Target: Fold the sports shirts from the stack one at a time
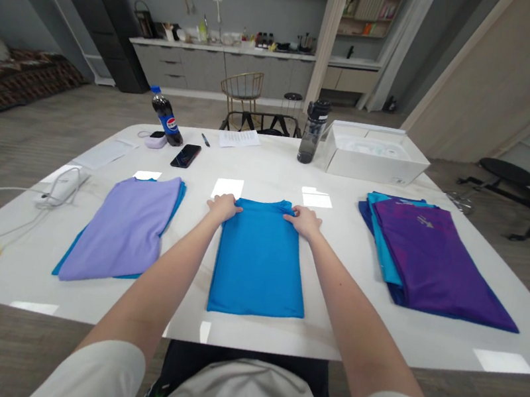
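Observation:
A folded bright blue shirt point(257, 264) lies flat on the white table point(244, 329), straight ahead of me. My left hand point(223, 207) is curled over its top left corner, and my right hand point(304, 223) grips the top right edge, where the fabric bunches slightly. To the left lies a folded lavender shirt point(121, 233) over a blue layer. A stack of purple and turquoise shirts point(436, 259) lies to the right. Neither hand touches these.
A cola bottle point(167, 117), a phone point(186, 155), a pen, papers, and a white cable with a charger point(62, 188) lie at the table's far and left parts. A dark tumbler point(313, 132) stands beside a white open box point(375, 154). Chairs stand beyond the table.

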### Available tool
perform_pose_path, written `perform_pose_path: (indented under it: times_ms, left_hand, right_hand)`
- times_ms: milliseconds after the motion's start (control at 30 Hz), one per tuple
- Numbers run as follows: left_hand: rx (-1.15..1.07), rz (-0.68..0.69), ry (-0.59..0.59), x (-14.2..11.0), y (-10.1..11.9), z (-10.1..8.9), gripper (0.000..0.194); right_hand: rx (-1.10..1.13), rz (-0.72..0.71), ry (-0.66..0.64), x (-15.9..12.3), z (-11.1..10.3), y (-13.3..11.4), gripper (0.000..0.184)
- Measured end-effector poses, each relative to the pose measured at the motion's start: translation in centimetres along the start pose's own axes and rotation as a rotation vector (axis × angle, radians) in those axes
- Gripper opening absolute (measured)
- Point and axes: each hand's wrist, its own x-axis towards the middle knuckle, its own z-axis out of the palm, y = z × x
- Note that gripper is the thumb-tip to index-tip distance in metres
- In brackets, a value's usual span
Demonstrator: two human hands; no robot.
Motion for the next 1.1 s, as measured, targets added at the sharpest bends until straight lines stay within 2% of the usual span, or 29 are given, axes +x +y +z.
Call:
perform_pose_path:
  times_ms: [100, 200, 333, 400, 467, 567, 667, 833, 900, 967, 1033, 1100]
  left_hand:
    - [-0.049, 0.064, 0.101, -2.2, 0.1, 0.2, 0.032]
    - [-0.168, 0.137, 0.163, -4.7, -0.1, -0.4, 0.029]
    - [-0.303, 0.408, 0.216, -8.4, 0.6, -2.8, 0.024]
    - [-0.365, 0.549, 0.227, -10.3, 1.7, -4.3, 0.025]
    - [-0.436, 0.634, 0.196, -12.2, 3.5, -5.8, 0.025]
    - [-0.576, 0.732, 0.087, -14.7, 7.1, -7.4, 0.026]
    - [-0.741, 0.850, -0.037, -16.9, 11.6, -8.0, 0.029]
    - [-0.994, 0.965, -0.180, -21.2, 19.2, -9.1, 0.030]
    - [-1.071, 1.019, -0.248, -22.6, 22.1, -9.9, 0.030]
    - [-1.111, 1.084, -0.307, -23.0, 25.3, -10.6, 0.031]
    - [-1.131, 1.142, -0.309, -22.1, 28.8, -10.6, 0.032]
    - [-1.146, 1.175, -0.240, -19.6, 32.6, -9.6, 0.032]
  right_hand:
    - [0.032, -0.044, 0.092, -2.1, 0.2, 0.6, 0.027]
    - [0.074, -0.076, 0.188, -5.0, -0.2, 1.3, 0.026]
    - [0.165, -0.217, 0.363, -10.0, -1.9, 2.6, 0.026]
    - [0.221, -0.267, 0.437, -13.2, -3.4, 3.5, 0.027]
    - [0.264, -0.282, 0.507, -16.5, -5.0, 4.7, 0.027]
    - [0.302, -0.263, 0.657, -21.2, -8.0, 7.2, 0.026]
    - [0.342, -0.233, 0.823, -24.8, -11.8, 10.2, 0.025]
    - [0.305, -0.169, 1.130, -28.4, -20.6, 14.4, 0.022]
    - [0.254, -0.154, 1.242, -28.6, -24.6, 15.7, 0.024]
    - [0.202, -0.149, 1.314, -27.5, -28.7, 17.0, 0.028]
    - [0.164, -0.147, 1.322, -24.9, -32.2, 18.5, 0.031]
    - [0.145, -0.129, 1.272, -20.9, -34.5, 20.3, 0.034]
